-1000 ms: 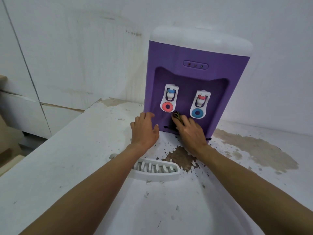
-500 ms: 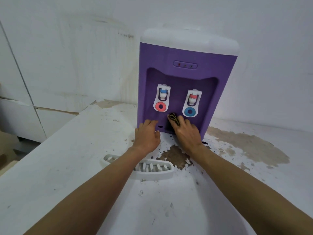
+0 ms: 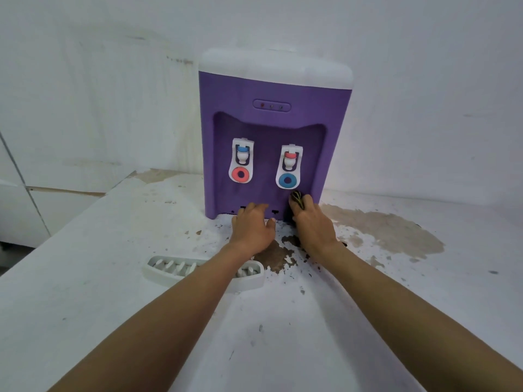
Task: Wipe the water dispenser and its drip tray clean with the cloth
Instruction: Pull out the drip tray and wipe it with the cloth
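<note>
While both hands worked at the foot of the purple plastic water dispenser with the white top point(image 3: 276, 108), I noted the following. My left hand point(image 3: 253, 230) lay flat and spread on the worn white tabletop point(image 3: 85, 278), its fingertips touching the dispenser's lower front edge and gripping nothing. My right hand point(image 3: 314, 224) was closed around a dark cloth with pale stripes point(image 3: 297, 198), pressing it against the recess wall just below the right tap with the blue ring point(image 3: 288, 168). The left tap carried a red ring point(image 3: 241, 162). The white slotted plastic drip tray point(image 3: 169, 268) sat detached on the tabletop, near the dispenser, partly hidden under my left forearm. Brown patches of bare surface point(image 3: 387, 230) showed where the paint had flaked.
</note>
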